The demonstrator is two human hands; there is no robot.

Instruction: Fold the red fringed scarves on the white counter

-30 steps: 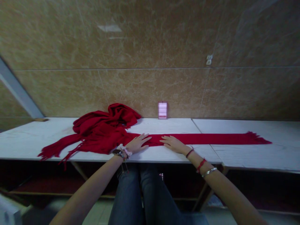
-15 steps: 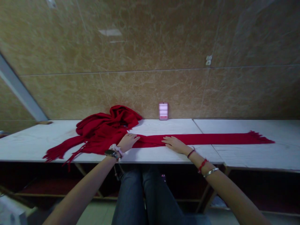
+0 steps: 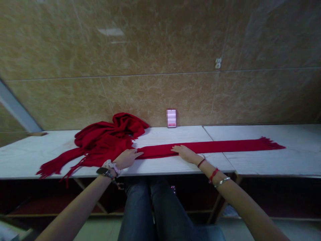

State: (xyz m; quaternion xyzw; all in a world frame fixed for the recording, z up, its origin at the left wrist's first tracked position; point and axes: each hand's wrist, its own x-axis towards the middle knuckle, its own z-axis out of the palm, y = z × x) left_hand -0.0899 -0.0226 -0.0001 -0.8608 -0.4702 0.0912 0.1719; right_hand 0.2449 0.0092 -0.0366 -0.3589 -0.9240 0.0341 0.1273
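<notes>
A long red scarf (image 3: 220,146) lies stretched along the white counter as a narrow strip, its fringed end at the right. My right hand (image 3: 185,153) rests palm down on the strip near its middle, fingers stretched out. Toward the strip's left end, my left hand (image 3: 126,158) lies over the cloth with fingers extended to the right. It is beside a rumpled heap of red fringed scarves (image 3: 100,142). Some of the strip's left end is hidden by my left hand and the heap.
A phone (image 3: 172,118) with a blurred screen leans upright against the tiled wall (image 3: 150,90) at the counter's back. The white counter (image 3: 260,164) has a seam right of centre. Dark open shelves (image 3: 276,197) are below, and fringes hang over the front edge at left.
My left hand has slid left and slightly toward me along the strip. The creased cloth between my hands now lies flatter. My right hand stays on about the same spot.
</notes>
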